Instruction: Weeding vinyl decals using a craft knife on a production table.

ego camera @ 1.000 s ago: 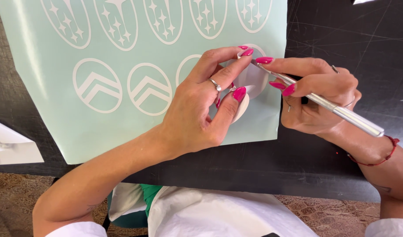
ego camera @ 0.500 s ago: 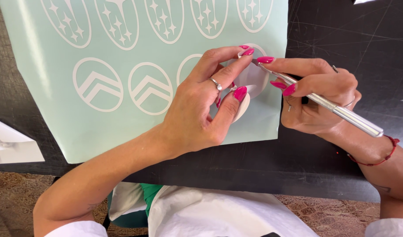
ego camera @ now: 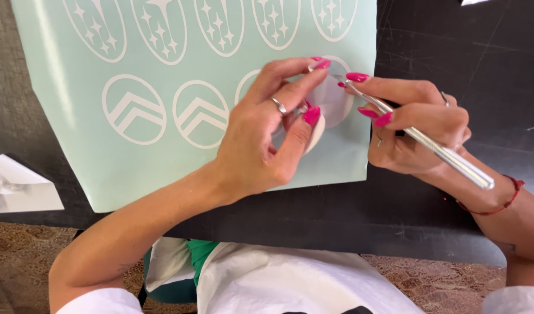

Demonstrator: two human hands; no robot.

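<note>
- Head view: a slim silver weeding tool [ego camera: 435, 148] is pinched pen-fashion in the right hand [ego camera: 418, 131], its tip laid against the rim of a round white decal [ego camera: 332, 99].
- Left hand [ego camera: 267, 136]: the decal's edge is nipped between thumb and forefinger, and the piece is seen partly lifted from its backing; a ring is worn on one finger.
- Decal location: lower row, right end of a pale mint vinyl sheet [ego camera: 75, 116], near the sheet's right edge.
- Neighbouring items on the sheet: two round chevron decals [ego camera: 134, 109] to the left of the hands; a row of oval star decals [ego camera: 220, 26] along the top.
- Support: a scratched black table top [ego camera: 453, 35], on which the sheet is laid flat.
- Periphery: a white paper scrap [ego camera: 17, 186] at the left edge; a red cord bracelet [ego camera: 499, 200] on the right wrist.
</note>
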